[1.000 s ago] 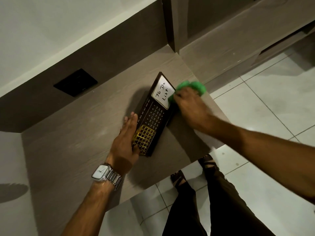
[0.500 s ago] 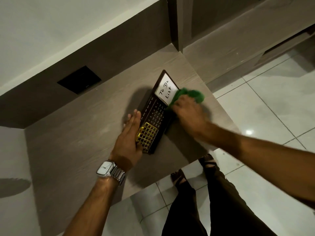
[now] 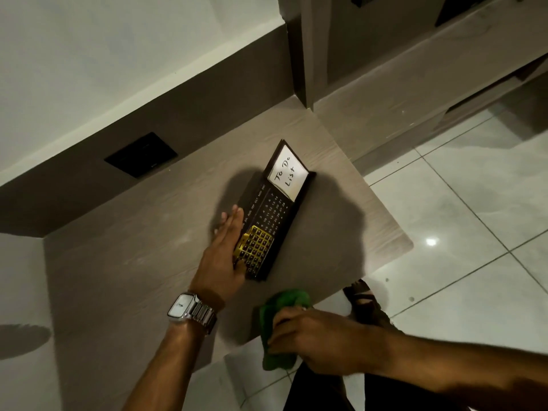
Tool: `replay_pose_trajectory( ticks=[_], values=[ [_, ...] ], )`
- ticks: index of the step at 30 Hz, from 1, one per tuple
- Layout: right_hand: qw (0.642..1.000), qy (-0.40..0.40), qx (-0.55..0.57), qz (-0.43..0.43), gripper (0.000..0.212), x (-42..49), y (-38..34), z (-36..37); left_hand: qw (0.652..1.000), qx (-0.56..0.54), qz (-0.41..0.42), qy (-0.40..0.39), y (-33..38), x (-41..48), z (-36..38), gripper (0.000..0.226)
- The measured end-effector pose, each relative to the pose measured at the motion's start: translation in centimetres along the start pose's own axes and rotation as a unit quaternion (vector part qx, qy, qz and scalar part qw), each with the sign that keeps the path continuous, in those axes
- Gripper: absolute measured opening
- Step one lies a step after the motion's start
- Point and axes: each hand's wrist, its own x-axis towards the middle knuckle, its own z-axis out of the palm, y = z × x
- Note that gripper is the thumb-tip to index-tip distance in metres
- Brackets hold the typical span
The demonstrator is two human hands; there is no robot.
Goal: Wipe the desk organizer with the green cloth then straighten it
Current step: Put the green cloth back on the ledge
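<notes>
The dark desk organizer (image 3: 274,212) lies at an angle on the brown desk (image 3: 133,262), with a white "To Do List" card at its far end, a calendar grid in the middle and gold keys at the near end. My left hand (image 3: 225,256) rests flat against its left side with the thumb on the gold keys. At the desk's near edge, away from the organizer, my right hand (image 3: 311,336) grips the bunched green cloth (image 3: 278,327).
A black wall socket (image 3: 141,154) sits in the panel behind the desk. A cabinet column (image 3: 299,54) stands at the desk's far right corner. Beyond the rounded right end of the desk lies white tiled floor (image 3: 459,218). My legs and sandals show below the edge.
My right hand has pulled the green cloth off the organizer's far right side and brought it back to the desk's near edge. The left hand stays on the organizer.
</notes>
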Motion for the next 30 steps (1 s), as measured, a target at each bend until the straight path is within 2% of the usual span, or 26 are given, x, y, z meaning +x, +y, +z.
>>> replay_pose_trajectory(
  ticks=[2,4,6,9,11,13,15,18,22,24,27,30],
  values=[
    [0.987,0.076,0.12,0.077,0.048,-1.5,-0.8,-1.3,1.0,-0.005,-0.003,-0.003,0.2,-0.1,0.0,0.102],
    [0.948,0.177,0.21,0.163,0.05,-2.5,-1.1,-2.5,1.0,-0.01,-0.004,-0.004,0.2,-0.1,-0.2,0.1],
    [0.881,0.274,0.306,0.235,0.049,-3.7,-0.4,-3.8,1.0,-0.013,0.002,-0.005,0.1,-0.1,-0.3,0.1],
    [0.772,0.358,0.428,0.304,0.04,-5.3,1.8,-6.1,1.0,-0.015,0.006,-0.012,0.0,-0.2,-0.4,0.102],
    [0.706,0.385,0.492,0.334,0.036,-6.3,3.6,-7.7,1.0,-0.011,0.003,-0.01,0.1,-0.1,-0.4,0.104],
    [0.657,0.404,0.527,0.356,0.034,-7.1,5.6,-9.3,1.0,-0.006,-0.005,0.005,0.6,0.0,-0.7,0.104],
    [0.619,0.426,0.554,0.358,0.034,-8.1,7.3,-10.8,0.999,0.004,-0.002,0.048,1.5,0.0,-1.1,0.102],
    [0.573,0.464,0.6,0.311,0.031,-9.3,9.7,-13.2,0.992,0.037,0.041,0.113,3.6,0.8,-1.7,0.093],
    [0.555,0.519,0.582,0.288,0.03,-10.1,13.8,-17.1,0.977,0.09,0.142,0.131,8.1,4.3,0.9,0.081],
    [0.571,0.54,0.541,0.299,0.03,-9.8,16.3,-19.1,0.974,0.109,0.171,0.098,9.9,6.4,4.1,0.078],
    [0.654,0.542,0.425,0.312,0.034,-7.8,19.9,-21.1,0.969,0.174,0.173,0.01,10.5,8.9,9.8,0.079],
    [0.753,0.545,0.184,0.321,0.045,-4.7,23.5,-21.7,0.961,0.218,0.158,-0.06,9.1,10.5,14.2,0.085]
  ],
)
